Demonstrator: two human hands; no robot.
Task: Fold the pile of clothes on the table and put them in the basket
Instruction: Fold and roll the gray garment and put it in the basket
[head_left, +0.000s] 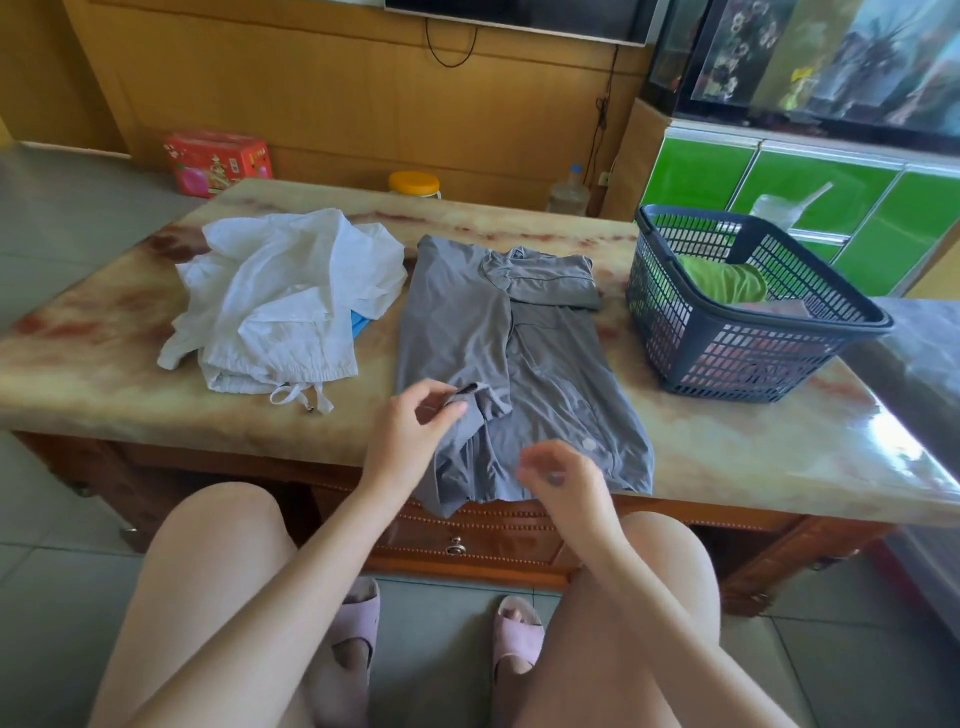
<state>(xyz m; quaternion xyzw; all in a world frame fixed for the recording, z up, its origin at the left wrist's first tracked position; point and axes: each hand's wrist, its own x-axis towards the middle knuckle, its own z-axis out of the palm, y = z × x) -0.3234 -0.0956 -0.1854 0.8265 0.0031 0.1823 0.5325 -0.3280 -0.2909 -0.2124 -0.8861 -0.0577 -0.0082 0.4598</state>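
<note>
At the far left we see a red box (218, 163) on the floor behind the bench (78, 332), whose top is pale marble streaked with red. On its left half lies the white pile of clothes (280, 296), crumpled and unfolded, a drawstring trailing toward the near edge; a blue garment (362, 325) peeps out from under its right side; beyond the far edge stands a jar with a yellow lid (414, 184).

Next we come to the left hand (415, 421), which pinches a sleeve cuff of the grey shirt (545, 374) between thumb and fingers. The shirt lies spread at the middle of the bench, its other sleeve folded across the chest below the collar, its hem hanging over the near edge. The right hand (561, 478) hovers over that hem with fingers loosely curled; it is blurred, and we cannot tell whether it grips anything.

Further right the dark blue basket (753, 358) sits on the bench, apart from the shirt, holding a green garment (724, 280) atop other cloth; behind it stands a green cabinet (696, 171).
</note>
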